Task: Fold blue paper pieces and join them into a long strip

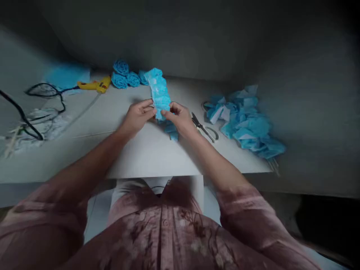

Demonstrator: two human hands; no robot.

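A pleated strip of blue crepe paper (160, 89) stands up between my two hands over the white table. My left hand (139, 115) pinches its lower left edge between thumb and fingers. On the other side, my right hand (180, 117) grips the lower right edge, its thumb pressed on the front. Another bit of blue paper (172, 132) hangs or lies just below my right hand; I cannot tell whether it joins the strip. Dark-bladed scissors (204, 128) lie right of my right hand. Behind the strip sit several rolled blue paper flowers (120, 80).
A yellow glue gun (97, 85) with a black cord lies at the back left, near blue sheets (67, 77). A thin stick (94, 134) rests left of my hands. A heap of blue paper pieces (250, 127) covers the table's right end. Walls stand behind and at right.
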